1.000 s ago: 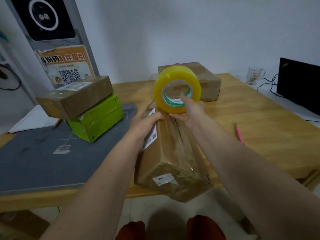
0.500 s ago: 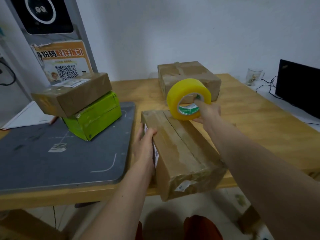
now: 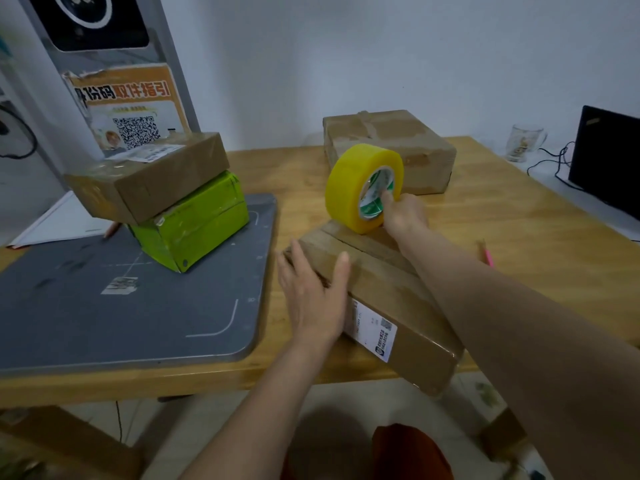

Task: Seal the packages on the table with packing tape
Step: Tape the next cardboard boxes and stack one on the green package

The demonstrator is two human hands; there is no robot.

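A brown box (image 3: pixel 377 299) lies on the wooden desk (image 3: pixel 502 244) at its near edge, one corner jutting past that edge, a white label showing on the side that faces the person. The left hand (image 3: pixel 313 299) lies against that side at the box's far left end, fingers straight and spread, thumb laid over the top edge, palm pressed to the cardboard. The right hand (image 3: pixel 403 216) holds a yellow tape roll (image 3: pixel 362 187) upright on the far end of the box top: one finger is hooked into the core of the roll, and the rest of the hand sits behind and below it, so how the other fingers lie cannot be told. The roll touches the box where a seam runs along the top. Beyond the roll, toward the far edge of the desk, sits a second brown box (image 3: pixel 391 147), strapped with tape. On the left part of the desk lies a grey mat (image 3: pixel 104 306), and on the mat near its far edge stands a green box (image 3: pixel 194 223) with another brown box (image 3: pixel 149 178) stacked askew on top, a white label on its lid. A pink pen (image 3: pixel 486 254) lies on the desk just right of the right forearm. At the far right corner stand a glass mug (image 3: pixel 523 142) and a dark laptop (image 3: pixel 609 161) with cables between them. Behind the stacked boxes rises a grey stand bearing an orange poster (image 3: pixel 128 105) with a QR code.
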